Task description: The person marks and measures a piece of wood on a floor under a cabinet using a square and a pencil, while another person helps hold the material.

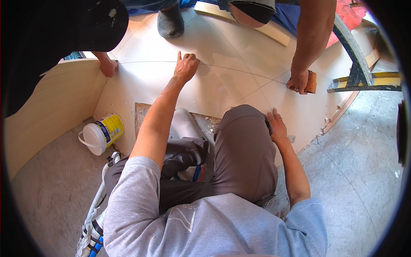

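Note:
My left hand (186, 67) rests on a large white board (231, 49) marked with thin straight and curved lines, index finger stretched along its surface, the others bent, holding nothing. Beside my raised right knee, my right hand (277, 126) lies on the same board with fingers spread, partly hidden by the knee. Ahead to the right, a co-worker's hand (299, 81) grips a small orange-brown object (311, 82) on the board. Another person's hand (108, 66) at the left touches the board's edge by a curved plywood panel (51, 107).
A white-and-yellow bucket (109, 130) and white pipes (98, 192) sit at my left. A curved, paint-stained metal piece (355, 60) stands at the right above concrete floor (359, 154). A light timber strip (274, 34), a blue sheet and a red sheet are at the back, near a co-worker's shoe (170, 23).

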`<state>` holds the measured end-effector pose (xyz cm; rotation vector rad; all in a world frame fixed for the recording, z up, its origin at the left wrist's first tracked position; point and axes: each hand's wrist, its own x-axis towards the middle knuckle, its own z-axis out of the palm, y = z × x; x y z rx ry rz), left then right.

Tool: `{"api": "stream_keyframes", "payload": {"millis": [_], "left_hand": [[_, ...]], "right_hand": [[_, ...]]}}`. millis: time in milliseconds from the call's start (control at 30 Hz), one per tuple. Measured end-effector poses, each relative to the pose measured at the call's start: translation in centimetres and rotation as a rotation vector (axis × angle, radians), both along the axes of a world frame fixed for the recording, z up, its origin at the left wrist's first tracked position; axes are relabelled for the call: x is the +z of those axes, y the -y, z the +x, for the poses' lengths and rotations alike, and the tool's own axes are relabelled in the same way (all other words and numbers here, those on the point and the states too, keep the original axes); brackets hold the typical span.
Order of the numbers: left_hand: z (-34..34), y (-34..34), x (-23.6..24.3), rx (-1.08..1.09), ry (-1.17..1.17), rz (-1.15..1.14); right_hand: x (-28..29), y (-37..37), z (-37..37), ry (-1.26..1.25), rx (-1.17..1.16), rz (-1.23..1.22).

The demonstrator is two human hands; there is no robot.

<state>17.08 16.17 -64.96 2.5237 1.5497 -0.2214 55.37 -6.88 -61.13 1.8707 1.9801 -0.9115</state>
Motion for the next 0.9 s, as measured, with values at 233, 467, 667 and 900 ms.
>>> {"api": "stream_keyframes", "payload": {"millis": [233, 467, 667, 900], "left_hand": [[0.1, 0.1, -0.2, -0.03, 0.027, 0.069], [0.2, 0.1, -0.3, -0.047, 0.044, 0.098], [0.4, -0.1, -0.5, -0.21, -0.032, 0.087], [0.0, -1.1, -1.4, -0.312, -0.041, 0.077]], "right_hand": [[0.0, 0.0, -0.1, -0.007, -0.006, 0.01], [0.2, -0.1, -0.4, 0.01, -0.018, -0.016], [0.7, -0.2, -0.5, 0.035, -0.048, -0.05], [1.1, -0.5, -0.7, 0.068, -0.032, -0.067]]}}
